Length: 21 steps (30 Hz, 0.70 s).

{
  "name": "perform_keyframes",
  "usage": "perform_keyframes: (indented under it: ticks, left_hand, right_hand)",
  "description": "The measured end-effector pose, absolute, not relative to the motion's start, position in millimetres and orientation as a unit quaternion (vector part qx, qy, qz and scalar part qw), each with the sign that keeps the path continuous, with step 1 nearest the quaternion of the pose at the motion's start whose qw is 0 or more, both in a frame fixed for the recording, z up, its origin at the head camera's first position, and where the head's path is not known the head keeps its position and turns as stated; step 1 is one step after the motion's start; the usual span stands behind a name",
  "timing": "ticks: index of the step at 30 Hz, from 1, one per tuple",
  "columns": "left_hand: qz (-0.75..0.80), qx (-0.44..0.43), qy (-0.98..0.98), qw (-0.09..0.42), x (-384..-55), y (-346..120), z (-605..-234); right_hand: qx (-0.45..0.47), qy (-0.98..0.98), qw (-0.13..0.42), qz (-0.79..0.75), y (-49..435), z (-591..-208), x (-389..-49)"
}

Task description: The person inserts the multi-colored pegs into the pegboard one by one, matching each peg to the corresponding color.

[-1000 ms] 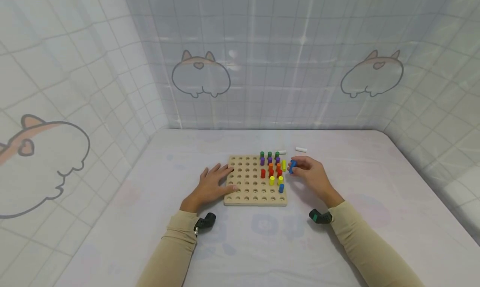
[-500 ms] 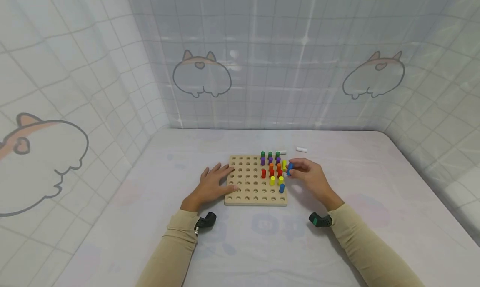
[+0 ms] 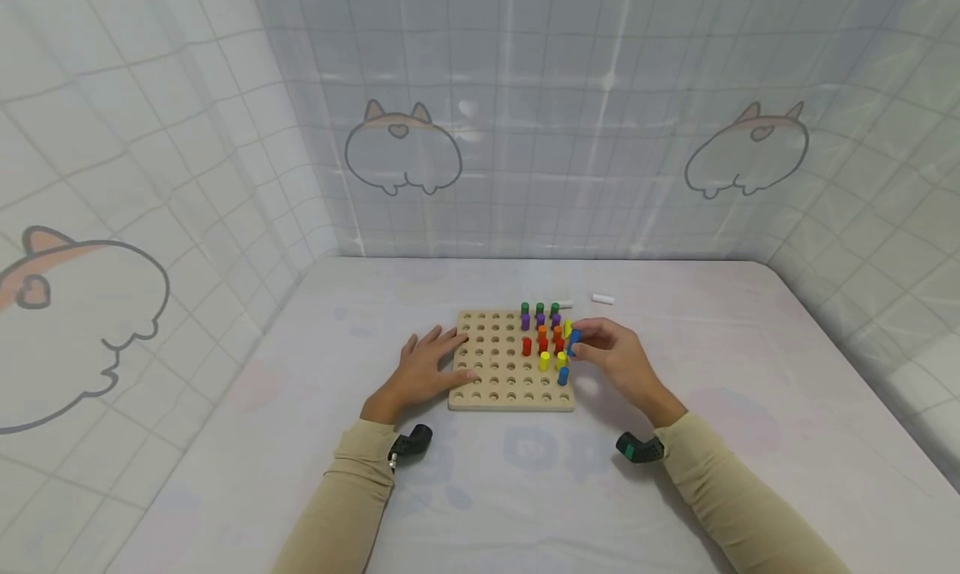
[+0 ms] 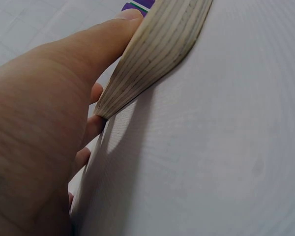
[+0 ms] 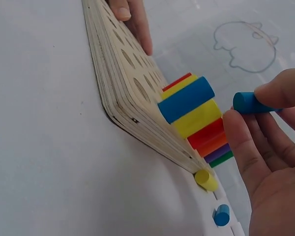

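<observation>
A square wooden pegboard (image 3: 495,403) lies on the table. My left hand (image 3: 429,366) rests on its left edge with fingers spread; in the left wrist view the thumb lies over the board's layered side (image 4: 152,54). My right hand (image 3: 622,357) pinches a blue peg (image 5: 248,102) between thumb and fingers, just off the board's right side. Upright on the right part of the board stand several green, purple, orange and red pegs (image 3: 527,346), along with two yellow pegs (image 3: 544,361). A single blue peg (image 3: 563,376) stands in front of them, in the rightmost column.
Beside the board's right edge a yellow peg (image 5: 206,180) and another blue peg (image 5: 221,215) lie on the table. A white peg (image 3: 602,299) lies farther back, with a second white peg (image 3: 565,305) behind the green ones. Tiled-pattern curtains surround the table.
My right hand has moved a little left, bringing the blue peg closer to the board's right edge and turning it slightly. The left hand stays in place.
</observation>
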<state>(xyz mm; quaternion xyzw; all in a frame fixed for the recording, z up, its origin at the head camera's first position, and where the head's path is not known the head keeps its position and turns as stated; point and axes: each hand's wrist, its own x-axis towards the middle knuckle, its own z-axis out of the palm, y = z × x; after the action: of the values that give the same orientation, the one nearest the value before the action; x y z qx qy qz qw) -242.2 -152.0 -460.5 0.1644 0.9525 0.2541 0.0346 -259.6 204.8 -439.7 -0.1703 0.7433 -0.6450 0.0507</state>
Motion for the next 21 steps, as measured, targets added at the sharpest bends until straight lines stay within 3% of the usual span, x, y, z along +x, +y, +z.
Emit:
perform_keyframes:
  ticks: [21]
  left_hand:
    - [0.253,0.168,0.952,0.034,-241,-155,-462]
  right_hand:
    - [-0.2,0.778,0.011,-0.595,192,-441,-246]
